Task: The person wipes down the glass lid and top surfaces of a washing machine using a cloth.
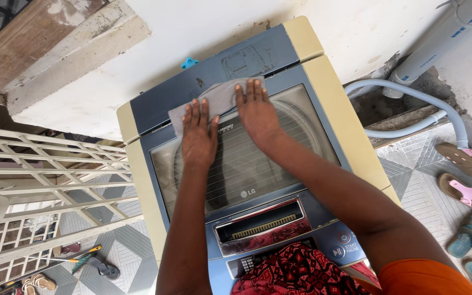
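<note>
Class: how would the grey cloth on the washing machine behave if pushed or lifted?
The grey cloth probably slides easily, since the lid looks smooth. It looks thin and lies flat under both hands, so it would likely droop limply and weigh little.

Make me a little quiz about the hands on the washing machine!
1. True or false: both hands lie flat on the grey cloth.
2. What does the cloth lie on? A) floor B) washing machine lid C) gate
3. Which side of the washing machine are the sandals on?

Key:
1. True: left hand and right hand both press it.
2. B
3. The person's right, on the tiled floor.
</note>
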